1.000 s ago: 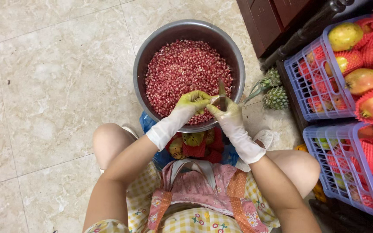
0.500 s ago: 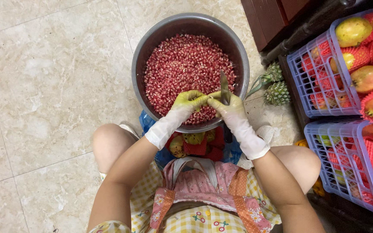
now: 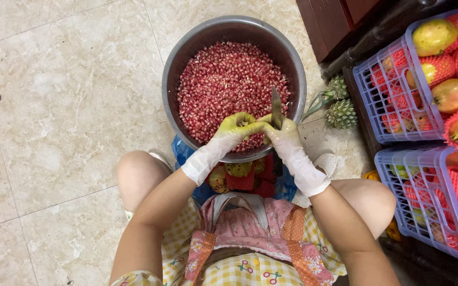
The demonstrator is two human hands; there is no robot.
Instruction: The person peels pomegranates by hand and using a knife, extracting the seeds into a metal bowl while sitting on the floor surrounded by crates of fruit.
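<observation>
Since the last frame my gloved hands barely shifted: left hand [image 3: 239,126] curled around a pomegranate piece [image 3: 252,127], right hand [image 3: 284,135] gripping a knife [image 3: 275,108], over the seed-filled metal bowl [image 3: 186,53].

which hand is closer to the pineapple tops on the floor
Right. The right hand, holding a knife over the metal bowl, sits just left of the pineapple tops; the left hand is farther left, beyond it.
</observation>
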